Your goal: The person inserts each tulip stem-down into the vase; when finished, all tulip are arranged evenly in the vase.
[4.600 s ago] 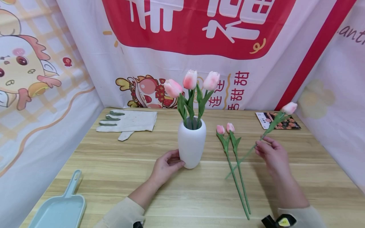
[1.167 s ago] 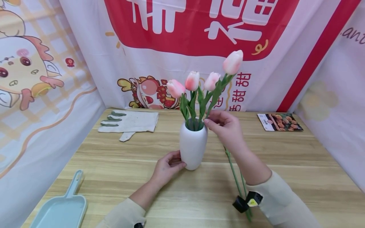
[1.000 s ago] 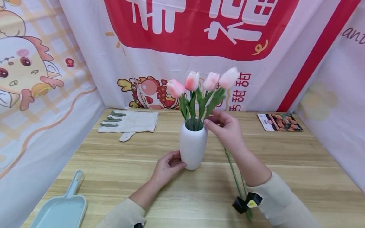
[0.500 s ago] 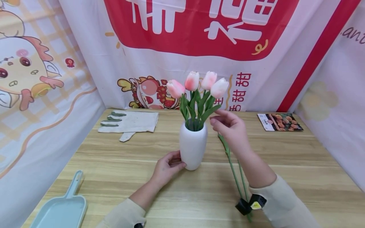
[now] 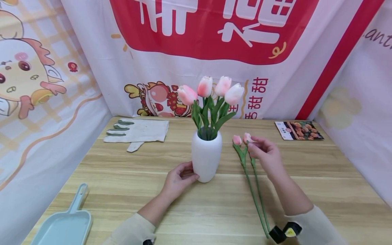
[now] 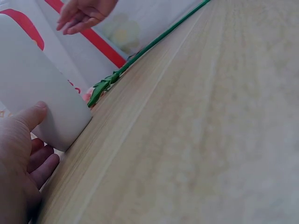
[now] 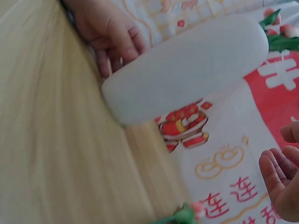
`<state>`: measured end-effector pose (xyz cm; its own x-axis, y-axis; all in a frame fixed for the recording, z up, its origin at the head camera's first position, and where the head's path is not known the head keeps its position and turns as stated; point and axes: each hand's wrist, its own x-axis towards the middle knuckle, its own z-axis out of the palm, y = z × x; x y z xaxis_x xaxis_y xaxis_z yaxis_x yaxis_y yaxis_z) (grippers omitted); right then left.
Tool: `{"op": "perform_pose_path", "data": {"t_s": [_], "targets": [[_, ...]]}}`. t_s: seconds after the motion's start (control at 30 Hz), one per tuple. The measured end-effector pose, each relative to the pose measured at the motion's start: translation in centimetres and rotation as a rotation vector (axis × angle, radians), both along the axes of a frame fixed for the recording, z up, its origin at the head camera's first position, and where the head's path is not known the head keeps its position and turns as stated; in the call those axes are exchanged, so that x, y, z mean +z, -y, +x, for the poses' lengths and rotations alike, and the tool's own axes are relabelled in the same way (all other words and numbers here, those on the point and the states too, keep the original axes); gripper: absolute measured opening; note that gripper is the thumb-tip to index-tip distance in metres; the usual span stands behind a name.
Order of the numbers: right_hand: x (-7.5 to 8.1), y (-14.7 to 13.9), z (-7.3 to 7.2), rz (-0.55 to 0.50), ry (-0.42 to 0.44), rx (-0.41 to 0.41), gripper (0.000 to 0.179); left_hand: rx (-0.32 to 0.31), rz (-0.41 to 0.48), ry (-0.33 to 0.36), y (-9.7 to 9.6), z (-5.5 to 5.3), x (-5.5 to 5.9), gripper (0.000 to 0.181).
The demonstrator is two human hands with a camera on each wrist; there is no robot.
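White vase (image 5: 206,160): head view, upright on the table (image 5: 226,211), at 2 o'clock from the left hand (image 5: 177,182), which grips its base; four tulips (image 5: 211,103) stand in it.
Lying tulips (image 5: 243,157): head view, a pair at 4 o'clock from the vase; the right hand (image 5: 267,154) overlaps one bloom, touch unclear there.
Glove (image 5: 137,130) and dustpan (image 5: 68,223): head view only, at 10 and 8 o'clock from the vase.
Left hand: left wrist view, thumb along the vase's lower wall, fingers curled beyond.
Right hand: left wrist view, near 11 o'clock, raised above the table; right wrist view, at 4 o'clock, thumb and fingers apart, holding nothing.
Looped drawing (image 7: 219,162): right wrist view, in full; the head view's tulips mostly hide it.
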<state>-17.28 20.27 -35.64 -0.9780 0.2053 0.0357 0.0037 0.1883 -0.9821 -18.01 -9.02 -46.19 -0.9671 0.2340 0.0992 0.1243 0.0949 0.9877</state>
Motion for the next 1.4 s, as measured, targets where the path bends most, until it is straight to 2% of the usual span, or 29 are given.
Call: {"op": "perform_pose_path", "data": {"t_s": [0.13, 0.33, 0.57, 0.73, 1.03, 1.27, 1.4], "targets": [[-2.0, -1.6, 0.4, 0.052, 0.052, 0.001, 0.043, 0.003, 0.000, 0.005, 0.0, 0.1, 0.0, 0.046], [-4.3, -3.3, 1.0, 0.126, 0.159, 0.051, 0.049, 0.005, 0.000, 0.008, 0.0, 0.1, 0.0, 0.047], [-6.3, -4.0, 1.5, 0.132, 0.266, 0.037, 0.051, 0.011, 0.006, 0.008, 0.0, 0.1, 0.1, 0.046], [-7.4, -4.2, 1.6, 0.234, 0.307, 0.057, 0.049, 0.018, 0.011, 0.011, 0.0, 0.1, 0.1, 0.045], [-8.1, -4.4, 1.7, 0.355, 0.378, 0.078, 0.054, 0.018, 0.013, 0.001, -0.1, 0.0, 0.0, 0.045], [-8.1, -4.1, 1.6, 0.502, 0.337, 0.076, 0.051, 0.013, 0.007, 0.010, 0.0, 0.0, 0.0, 0.045], [-8.0, -4.0, 1.6, 0.553, 0.328, 0.069, 0.047, 0.008, 0.000, 0.017, 0.0, 0.0, 0.1, 0.046]]}}
